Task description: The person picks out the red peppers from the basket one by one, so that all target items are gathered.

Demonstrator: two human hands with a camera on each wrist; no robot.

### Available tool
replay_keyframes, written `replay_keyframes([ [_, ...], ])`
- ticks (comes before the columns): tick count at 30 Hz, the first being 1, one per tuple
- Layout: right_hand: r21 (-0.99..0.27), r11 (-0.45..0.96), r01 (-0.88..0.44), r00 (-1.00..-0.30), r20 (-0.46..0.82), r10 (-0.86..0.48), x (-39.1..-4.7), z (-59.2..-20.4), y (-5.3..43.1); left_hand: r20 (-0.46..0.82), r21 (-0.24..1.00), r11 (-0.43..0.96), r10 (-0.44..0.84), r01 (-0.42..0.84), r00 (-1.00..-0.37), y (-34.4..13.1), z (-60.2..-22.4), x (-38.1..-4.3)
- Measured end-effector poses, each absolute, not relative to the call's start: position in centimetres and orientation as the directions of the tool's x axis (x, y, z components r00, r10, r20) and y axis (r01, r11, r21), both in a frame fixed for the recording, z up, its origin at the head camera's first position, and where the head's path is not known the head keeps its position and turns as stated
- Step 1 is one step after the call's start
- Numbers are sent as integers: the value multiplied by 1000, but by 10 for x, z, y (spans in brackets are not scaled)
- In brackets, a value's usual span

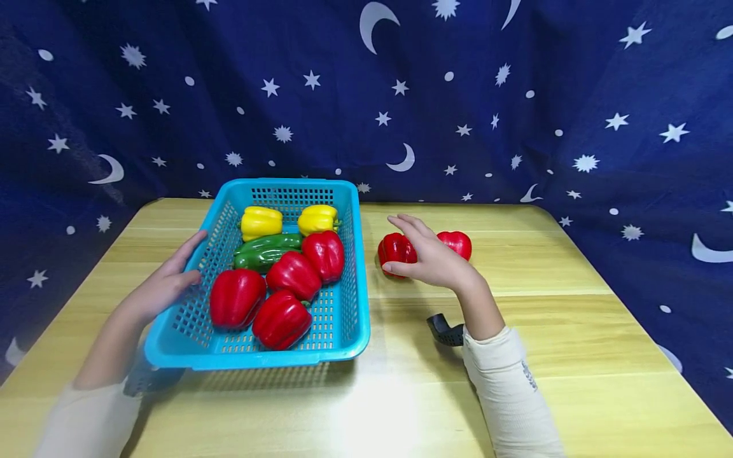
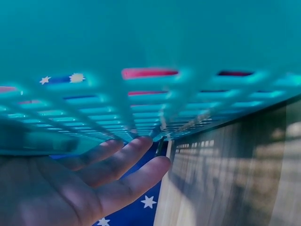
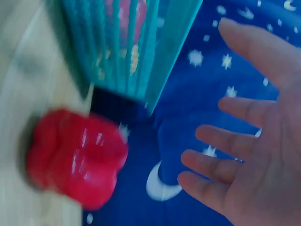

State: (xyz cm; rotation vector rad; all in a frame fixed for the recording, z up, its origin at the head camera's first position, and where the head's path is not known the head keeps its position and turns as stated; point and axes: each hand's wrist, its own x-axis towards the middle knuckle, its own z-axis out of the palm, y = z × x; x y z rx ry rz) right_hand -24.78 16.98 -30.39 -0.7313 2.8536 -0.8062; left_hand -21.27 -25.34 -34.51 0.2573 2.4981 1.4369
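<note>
My left hand grips the left rim of a blue plastic basket, thumb over the rim. In the left wrist view its fingers extend along the outside of the perforated basket. Inside lie two yellow bell peppers, green peppers and several red bell peppers. My right hand hovers with fingers spread over a red bell pepper, partly covering it from the head view. Another red bell pepper lies just behind that hand. The right wrist view shows the palm holding nothing, apart from a red pepper.
Everything is on a light wooden table. A dark blue cloth with white stars and moons hangs behind its far edge. A black curved piece sits at the right wrist. Shadow falls on the table under the basket's front edge.
</note>
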Motion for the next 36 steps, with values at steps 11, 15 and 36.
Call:
replay_keyframes([
  [11,-503,693,-517,-825,77,-560,-210,-300,98,-121,863,503,275,36,-954,-254,-348,-215],
  [15,-466,716,-520,-821,43,-569,-199,-303,78,-112,862,505,283,49,-953,-253,-348,-217],
  [36,-386,773,-503,-746,-258,-614,-169,-315,16,-88,865,496,302,78,-949,-255,-347,-214],
])
